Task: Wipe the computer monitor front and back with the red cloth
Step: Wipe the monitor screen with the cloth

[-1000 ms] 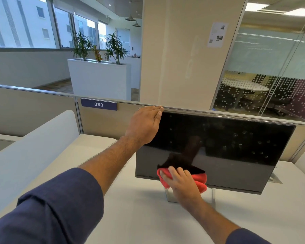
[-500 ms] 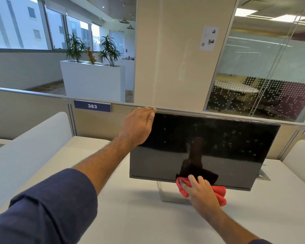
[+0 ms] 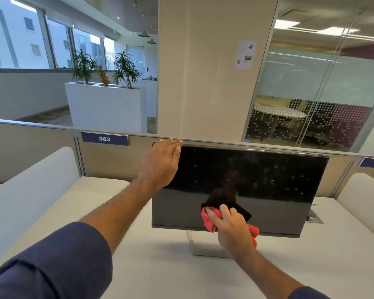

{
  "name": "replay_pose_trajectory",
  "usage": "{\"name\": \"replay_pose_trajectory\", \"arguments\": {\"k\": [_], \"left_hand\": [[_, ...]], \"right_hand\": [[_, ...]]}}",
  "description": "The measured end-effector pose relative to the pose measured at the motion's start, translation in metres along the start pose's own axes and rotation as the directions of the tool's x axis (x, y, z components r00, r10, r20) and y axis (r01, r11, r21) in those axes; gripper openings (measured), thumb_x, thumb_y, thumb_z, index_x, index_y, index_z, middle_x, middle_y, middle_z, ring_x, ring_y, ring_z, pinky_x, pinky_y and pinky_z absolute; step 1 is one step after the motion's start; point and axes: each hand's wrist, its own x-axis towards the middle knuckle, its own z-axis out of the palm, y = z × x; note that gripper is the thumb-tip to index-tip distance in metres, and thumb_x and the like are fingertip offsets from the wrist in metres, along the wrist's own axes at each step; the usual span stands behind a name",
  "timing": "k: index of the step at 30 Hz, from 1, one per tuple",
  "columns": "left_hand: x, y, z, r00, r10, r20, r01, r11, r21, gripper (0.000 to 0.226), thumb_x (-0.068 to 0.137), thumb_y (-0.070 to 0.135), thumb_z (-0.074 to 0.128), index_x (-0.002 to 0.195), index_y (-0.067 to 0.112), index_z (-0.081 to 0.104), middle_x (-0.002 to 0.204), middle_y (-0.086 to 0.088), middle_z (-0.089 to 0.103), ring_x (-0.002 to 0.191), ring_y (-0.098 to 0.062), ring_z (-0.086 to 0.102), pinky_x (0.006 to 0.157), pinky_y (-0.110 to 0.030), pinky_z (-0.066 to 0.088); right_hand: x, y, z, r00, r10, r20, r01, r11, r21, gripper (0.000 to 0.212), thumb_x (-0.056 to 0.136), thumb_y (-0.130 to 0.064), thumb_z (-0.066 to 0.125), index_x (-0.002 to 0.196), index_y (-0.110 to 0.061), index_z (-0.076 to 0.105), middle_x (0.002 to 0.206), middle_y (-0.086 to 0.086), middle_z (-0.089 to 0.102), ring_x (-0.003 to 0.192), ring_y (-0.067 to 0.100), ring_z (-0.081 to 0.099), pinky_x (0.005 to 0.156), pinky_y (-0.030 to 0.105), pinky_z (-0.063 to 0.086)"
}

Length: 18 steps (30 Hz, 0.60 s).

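Front of the black computer monitor (image 3: pixel 257 180) being wiped, standing on its stand on the white surface (image 3: pixel 160 266), in the middle of the view. Right hand (image 3: pixel 233 229) at about 6 o'clock on the screen, near the bottom edge, fingers curled over the red cloth (image 3: pixel 209 222) and pressing it flat on the glass. Cloth bunched up under that hand, with a bit poking out at 9 o'clock and a bit at 4 o'clock of the hand. Left hand (image 3: pixel 160 165) up at 10 o'clock on the screen, at the top left corner, fingers straight and close together, laid on the top edge to steady it. Hard to tell if the thumb hooks behind. Little pale spots dotted across the upper and right part of the screen, from about 12 o'clock round to 3 o'clock; could be marks on the glass, or just the dotted glass wall (image 3: pixel 311 117) shining back. No way to be sure which. Probably somewhere in the middle of the front wipe, not at the end. Likely left to do: up the middle, then over to the right side and top corner. Back of the monitor hidden from here, so no telling if it is clean; most likely not done yet, and the bigger half of the job left. Low wall with the blue tag 383 (image 3: pixel 104 138) close behind, so a tight squeeze for reaching round the back.
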Motion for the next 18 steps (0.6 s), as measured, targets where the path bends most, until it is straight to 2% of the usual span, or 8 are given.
{"name": "replay_pose_trajectory", "arguments": {"k": [3, 6, 9, 11, 13, 15, 16, 18], "left_hand": [[0.001, -0.001, 0.004, 1.000, 0.000, -0.021, -0.001, 1.000, -0.007, 0.039, 0.105, 0.029, 0.034, 0.137, 0.021, 0.054, 0.140, 0.005, 0.056, 0.135, -0.010, 0.043, 0.113, -0.021, 0.019], [0.001, -0.002, 0.004, 0.999, 0.005, -0.033, -0.005, 1.000, 0.001, 0.038, 0.105, 0.028, 0.035, 0.137, 0.021, 0.054, 0.140, 0.005, 0.056, 0.134, -0.010, 0.043, 0.112, -0.021, 0.019], [0.001, -0.001, 0.004, 0.999, 0.006, -0.031, -0.006, 1.000, 0.003, 0.039, 0.105, 0.030, 0.034, 0.137, 0.021, 0.055, 0.139, 0.005, 0.056, 0.134, -0.011, 0.044, 0.112, -0.021, 0.019], [0.001, -0.002, 0.004, 0.999, 0.021, -0.027, -0.021, 1.000, 0.008, 0.043, 0.103, 0.033, 0.030, 0.136, 0.021, 0.056, 0.139, 0.005, 0.057, 0.133, -0.010, 0.045, 0.114, -0.022, 0.020], [0.002, -0.003, 0.003, 0.999, 0.030, -0.018, -0.030, 1.000, 0.007, 0.047, 0.101, 0.035, 0.028, 0.136, 0.021, 0.056, 0.139, 0.005, 0.057, 0.134, -0.009, 0.044, 0.115, -0.022, 0.020], [0.002, -0.005, 0.002, 0.999, 0.031, -0.007, -0.031, 0.999, 0.007, 0.048, 0.101, 0.036, 0.026, 0.137, 0.021, 0.055, 0.140, 0.006, 0.056, 0.135, -0.009, 0.043, 0.115, -0.022, 0.019], [0.001, -0.005, 0.002, 0.999, 0.032, -0.003, -0.032, 0.999, 0.010, 0.048, 0.101, 0.036, 0.026, 0.137, 0.022, 0.054, 0.140, 0.006, 0.055, 0.135, -0.009, 0.042, 0.115, -0.022, 0.019], [0.000, -0.006, 0.002, 0.999, 0.034, 0.000, -0.034, 0.999, 0.012, 0.048, 0.102, 0.037, 0.026, 0.138, 0.022, 0.053, 0.141, 0.006, 0.054, 0.136, -0.009, 0.042, 0.115, -0.023, 0.019]], "right_hand": [[0.016, -0.001, -0.016, 0.972, -0.006, -0.236, 0.013, 0.999, 0.029, 0.075, 0.070, -0.005, 0.078, 0.138, -0.018, 0.049, 0.105, 0.010, 0.057, 0.069, 0.021, 0.049, 0.054, 0.036, 0.047], [0.046, -0.007, -0.042, 0.888, 0.007, -0.461, 0.018, 0.999, 0.050, 0.057, 0.086, -0.010, 0.063, 0.140, -0.016, 0.049, 0.112, 0.013, 0.050, 0.071, 0.025, 0.052, 0.057, 0.038, 0.048], [0.081, -0.016, -0.065, 0.822, 0.047, -0.567, -0.022, 0.998, 0.052, 0.051, 0.090, -0.013, 0.055, 0.141, -0.018, 0.050, 0.118, 0.015, 0.048, 0.078, 0.028, 0.054, 0.062, 0.040, 0.047], [0.096, -0.028, -0.070, 0.845, -0.015, -0.535, 0.009, 1.000, -0.013, 0.055, 0.090, -0.015, 0.059, 0.143, -0.019, 0.047, 0.125, 0.015, 0.048, 0.087, 0.030, 0.052, 0.064, 0.041, 0.047], [0.101, -0.039, -0.064, 0.900, -0.103, -0.424, 0.071, 0.993, -0.090, 0.056, 0.095, -0.031, 0.055, 0.148, -0.021, 0.038, 0.134, 0.013, 0.044, 0.098, 0.030, 0.049, 0.068, 0.042, 0.047], [0.099, -0.044, -0.053, 0.933, -0.119, -0.340, 0.082, 0.989, -0.123, 0.061, 0.096, -0.044, 0.052, 0.150, -0.023, 0.032, 0.138, 0.011, 0.040, 0.101, 0.029, 0.047, 0.071, 0.039, 0.048], [0.097, -0.044, -0.048, 0.938, -0.104, -0.331, 0.067, 0.991, -0.120, 0.064, 0.094, -0.041, 0.056, 0.150, -0.023, 0.031, 0.139, 0.011, 0.039, 0.100, 0.029, 0.047, 0.072, 0.039, 0.048], [0.095, -0.037, -0.046, 0.929, -0.070, -0.362, 0.031, 0.993, -0.112, 0.074, 0.086, -0.022, 0.069, 0.150, -0.022, 0.032, 0.138, 0.012, 0.039, 0.096, 0.029, 0.048, 0.071, 0.039, 0.048]]}}
